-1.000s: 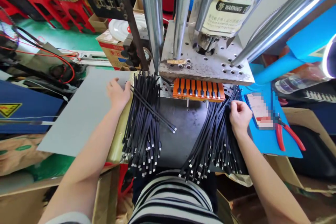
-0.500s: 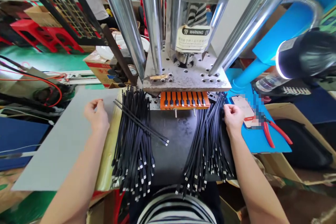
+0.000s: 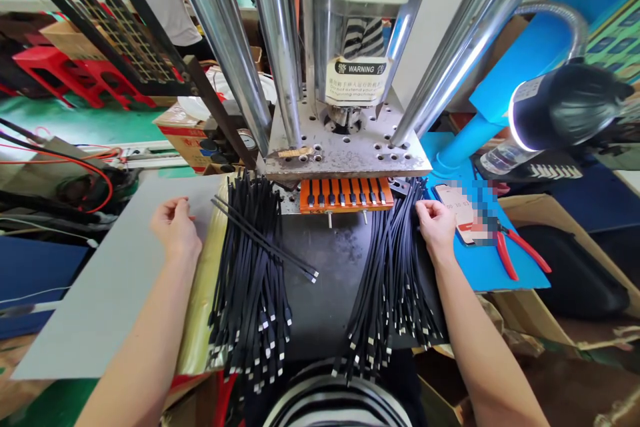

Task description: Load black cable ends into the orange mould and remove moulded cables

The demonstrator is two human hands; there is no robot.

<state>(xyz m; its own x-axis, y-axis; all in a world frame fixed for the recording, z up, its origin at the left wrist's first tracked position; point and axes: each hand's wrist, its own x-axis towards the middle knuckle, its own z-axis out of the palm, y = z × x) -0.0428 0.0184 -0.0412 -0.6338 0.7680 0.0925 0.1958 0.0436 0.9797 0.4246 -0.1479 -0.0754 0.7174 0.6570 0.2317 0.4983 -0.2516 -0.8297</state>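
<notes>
My left hand (image 3: 176, 225) is loosely curled above the grey board (image 3: 115, 267), left of a bundle of black cables (image 3: 253, 267); nothing shows in it. Closed at the fingertips, my right hand (image 3: 435, 223) is beside the right cable bundle (image 3: 395, 280); whether it pinches anything is too small to tell. Between the bundles, an orange fixture (image 3: 345, 195) holds several black connectors in a row under the press's metal plate (image 3: 350, 153). Two cables (image 3: 270, 240) lie slantwise across the left bundle, their silver ends on the black surface (image 3: 325, 307).
Steel columns (image 3: 220, 47) rise from the press. At the right are a phone (image 3: 457, 213), red-handled pliers (image 3: 507, 253), a lit lamp (image 3: 555, 107) and a cardboard box (image 3: 530, 213). Red stools (image 3: 65, 73) and a person in a white shirt (image 3: 160, 0) are at the back left.
The view has shifted slightly. My left hand's fingers look a little more loosely curled; my right hand keeps nearly the same pose. The cables and fixture look unchanged.
</notes>
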